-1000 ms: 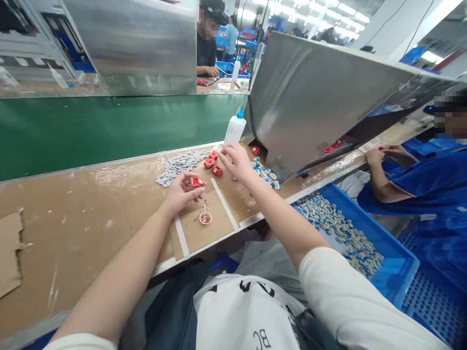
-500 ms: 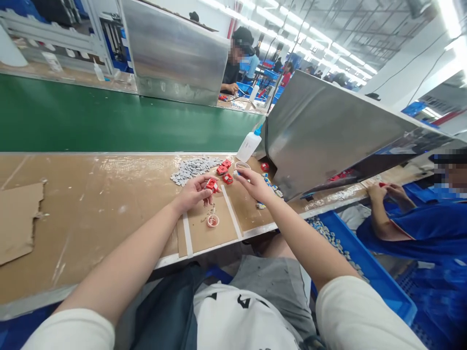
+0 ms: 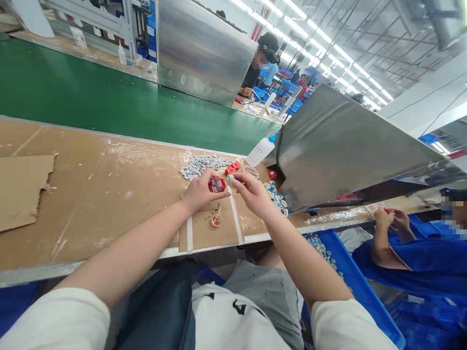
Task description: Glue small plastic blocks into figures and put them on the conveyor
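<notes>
My left hand [image 3: 200, 193] is closed on a small red plastic part [image 3: 218, 184], held just above the brown bench top [image 3: 109, 194]. My right hand [image 3: 251, 191] pinches a small pale piece [image 3: 231, 180] right against that red part. Below the hands a little round cup [image 3: 216, 221] sits on a taped cardboard mat. Beyond them lie a heap of grey flat pieces [image 3: 202, 165], more red parts [image 3: 232, 168] and a row of blue-white pieces [image 3: 275, 193].
A white squeeze bottle [image 3: 260, 151] lies by a slanted metal chute [image 3: 346, 146]. A green conveyor belt [image 3: 109, 104] runs behind the bench. A blue crate [image 3: 350, 287] of small parts stands at my right, beside a person in blue. Torn cardboard [image 3: 20, 189] lies left.
My right hand came back from the far parts with a small piece and met my left hand at the red part. The view tilted and swung left.
</notes>
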Tool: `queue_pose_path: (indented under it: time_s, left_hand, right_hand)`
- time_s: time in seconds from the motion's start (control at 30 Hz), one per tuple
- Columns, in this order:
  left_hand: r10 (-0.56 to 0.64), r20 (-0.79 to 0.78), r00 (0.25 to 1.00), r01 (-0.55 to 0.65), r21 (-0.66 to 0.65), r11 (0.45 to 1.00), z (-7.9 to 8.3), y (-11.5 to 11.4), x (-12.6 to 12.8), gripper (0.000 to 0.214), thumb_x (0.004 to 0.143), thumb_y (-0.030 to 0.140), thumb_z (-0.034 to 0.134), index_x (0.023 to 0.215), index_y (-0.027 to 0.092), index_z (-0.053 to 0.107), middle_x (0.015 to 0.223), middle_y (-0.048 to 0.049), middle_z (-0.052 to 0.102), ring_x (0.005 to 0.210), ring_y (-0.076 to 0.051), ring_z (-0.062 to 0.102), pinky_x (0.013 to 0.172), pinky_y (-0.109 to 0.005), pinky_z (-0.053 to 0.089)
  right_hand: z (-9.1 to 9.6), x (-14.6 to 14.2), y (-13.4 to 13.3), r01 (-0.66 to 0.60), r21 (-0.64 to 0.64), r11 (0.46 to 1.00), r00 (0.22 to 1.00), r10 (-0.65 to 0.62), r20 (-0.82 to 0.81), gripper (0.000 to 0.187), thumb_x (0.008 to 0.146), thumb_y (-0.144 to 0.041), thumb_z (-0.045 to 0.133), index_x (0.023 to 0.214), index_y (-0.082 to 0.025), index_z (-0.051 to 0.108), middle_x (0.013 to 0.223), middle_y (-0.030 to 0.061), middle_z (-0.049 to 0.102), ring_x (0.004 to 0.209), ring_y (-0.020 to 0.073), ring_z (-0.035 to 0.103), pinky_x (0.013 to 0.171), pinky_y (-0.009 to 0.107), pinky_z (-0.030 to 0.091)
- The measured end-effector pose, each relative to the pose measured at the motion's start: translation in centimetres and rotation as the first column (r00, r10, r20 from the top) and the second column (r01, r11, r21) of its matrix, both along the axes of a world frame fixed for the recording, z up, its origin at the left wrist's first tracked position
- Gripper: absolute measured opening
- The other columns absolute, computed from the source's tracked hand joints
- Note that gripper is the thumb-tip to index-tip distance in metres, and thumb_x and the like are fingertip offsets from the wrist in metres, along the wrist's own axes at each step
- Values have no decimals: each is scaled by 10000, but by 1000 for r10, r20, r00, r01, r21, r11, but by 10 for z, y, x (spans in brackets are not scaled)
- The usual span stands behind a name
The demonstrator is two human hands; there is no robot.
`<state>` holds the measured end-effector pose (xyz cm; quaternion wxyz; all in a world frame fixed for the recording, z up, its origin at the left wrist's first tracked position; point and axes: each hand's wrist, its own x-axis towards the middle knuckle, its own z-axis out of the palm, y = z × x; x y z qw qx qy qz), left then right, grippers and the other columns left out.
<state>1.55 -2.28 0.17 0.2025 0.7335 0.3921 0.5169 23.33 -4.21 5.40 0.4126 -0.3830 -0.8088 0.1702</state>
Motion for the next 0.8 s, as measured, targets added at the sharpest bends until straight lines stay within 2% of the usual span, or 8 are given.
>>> queue_pose_path:
  time_s: [0.2, 0.37, 0.5, 0.63, 0.8]
  left_hand:
    - [140, -145, 980, -134, 49, 990, 4, -3, 3, 609, 746, 577, 921, 1053, 209, 545, 843, 20, 702, 714, -182, 661, 665, -285, 413]
    - [241, -237, 941, -229, 79, 970, 5, -4, 5, 594, 786, 592, 895, 1069, 206, 543, 852, 3, 704, 730, -210, 678, 640, -294, 383]
    - [276, -238, 931, -254, 118, 960, 2, -2, 4, 562, 823, 595, 864, 1046, 203, 530, 881, -10, 709, 784, -227, 705, 653, -293, 388]
    - [290, -220, 931, -259, 157, 953, -3, 2, 4, 566, 818, 612, 855, 990, 200, 508, 897, -31, 720, 781, -237, 707, 641, -297, 369]
    - [308, -202, 930, -270, 192, 943, -3, 3, 4, 566, 811, 627, 849, 961, 195, 516, 844, -34, 710, 739, -231, 694, 619, -301, 343]
  right_hand:
    - [7, -13, 1, 51, 54, 997, 981, -60, 182, 428, 1037, -511, 546, 1177, -161, 750, 1081, 101, 667, 994, 179, 617, 889, 347, 484]
    - [8, -20, 3, 115, 32, 993, 972, -120, 202, 393, 1037, -459, 560, 1160, -150, 770, 1030, 88, 666, 965, 170, 605, 877, 329, 453]
    - [0, -24, 10, 141, 57, 988, 968, -149, 203, 384, 1037, -450, 555, 1143, -165, 789, 960, 86, 653, 903, 168, 593, 837, 317, 436]
    - [-11, -24, 19, 113, 110, 988, 971, -133, 199, 517, 1043, -577, 512, 1132, -156, 800, 940, 113, 644, 884, 192, 598, 813, 338, 451]
    - [-16, -23, 23, 83, 101, 991, 985, -97, 142, 741, 993, -793, 458, 1143, -161, 816, 932, 123, 650, 865, 198, 596, 797, 358, 476]
